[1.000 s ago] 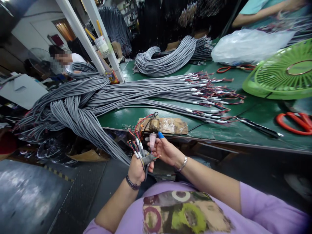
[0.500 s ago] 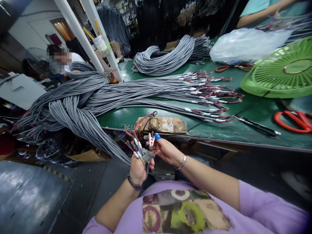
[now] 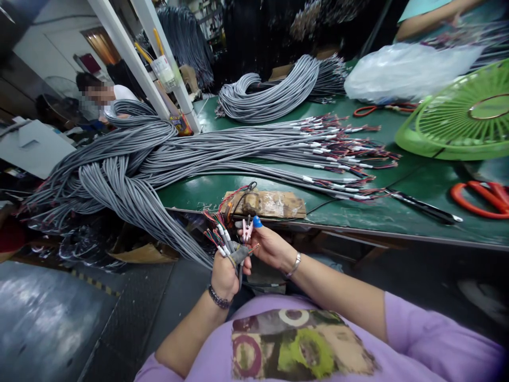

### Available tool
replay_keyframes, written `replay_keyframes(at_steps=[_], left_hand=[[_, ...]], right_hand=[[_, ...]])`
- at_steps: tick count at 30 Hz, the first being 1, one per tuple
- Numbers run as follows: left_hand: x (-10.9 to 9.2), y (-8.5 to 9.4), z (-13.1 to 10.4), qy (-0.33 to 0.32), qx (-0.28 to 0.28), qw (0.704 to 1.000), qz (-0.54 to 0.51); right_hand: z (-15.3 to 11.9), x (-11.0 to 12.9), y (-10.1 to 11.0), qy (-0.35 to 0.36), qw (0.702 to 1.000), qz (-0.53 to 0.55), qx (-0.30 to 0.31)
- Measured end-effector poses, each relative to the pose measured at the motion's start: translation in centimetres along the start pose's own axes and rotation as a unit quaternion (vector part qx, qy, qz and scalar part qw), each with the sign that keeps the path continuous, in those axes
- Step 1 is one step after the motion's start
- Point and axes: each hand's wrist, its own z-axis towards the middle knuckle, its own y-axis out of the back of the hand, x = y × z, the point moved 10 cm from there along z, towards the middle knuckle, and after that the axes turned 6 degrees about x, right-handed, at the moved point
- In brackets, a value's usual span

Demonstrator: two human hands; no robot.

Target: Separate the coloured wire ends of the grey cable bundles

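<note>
My left hand (image 3: 223,275) is closed around a few grey cables (image 3: 227,245) whose stripped ends fan out into thin red, green and white wires. My right hand (image 3: 271,246), a blue cot on one fingertip, pinches a small pink clip (image 3: 247,229) right beside those wire ends. Both hands sit just below the front edge of the green table (image 3: 401,212). The cables trail down and left into a large grey cable bundle (image 3: 131,175) draped off the table edge.
A taped wooden block (image 3: 265,203) lies at the table edge above my hands. Further back lie more cable bundles (image 3: 274,95), a green fan grille (image 3: 461,119), orange-handled scissors (image 3: 483,197), a black tool (image 3: 423,209) and a plastic bag (image 3: 401,71). A person (image 3: 101,98) sits far left; another person's arm (image 3: 433,21) is top right.
My right hand has turned the pink clip so its jaws show and shifted it slightly toward the wire ends. My left hand keeps the cables almost still.
</note>
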Motion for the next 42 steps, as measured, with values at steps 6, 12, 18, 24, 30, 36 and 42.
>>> replay_keyframes(at_steps=[6, 12, 18, 24, 30, 36, 42], left_hand=[[0.3, 0.4, -0.3, 0.013, -0.022, 1.0, 0.006], [0.0, 0.3, -0.5, 0.009, -0.017, 1.0, 0.004], [-0.5, -0.1, -0.8, -0.007, -0.006, 1.0, 0.0], [-0.4, 0.0, -1.7, -0.027, -0.005, 0.999, 0.018], [-0.8, 0.1, -1.8, -0.054, -0.022, 0.998, 0.037], [-1.0, -0.1, -1.1, -0.059, -0.031, 0.997, 0.042], [-1.0, -0.4, -0.5, -0.056, -0.025, 0.998, 0.026]], right_hand=[[0.2, 0.0, 0.5, 0.012, 0.998, 0.045, -0.033], [0.0, -0.3, 0.6, 0.008, 0.998, 0.057, -0.041], [-0.5, -0.5, 0.0, -0.017, 0.997, 0.068, -0.02], [-1.0, -0.3, -0.7, -0.048, 0.997, 0.059, -0.007], [-0.9, 0.5, -0.4, -0.014, 1.0, 0.022, -0.016], [-1.1, 1.3, -0.9, 0.005, 1.0, -0.007, 0.004], [-1.1, 1.3, -1.2, 0.005, 1.0, -0.026, 0.015]])
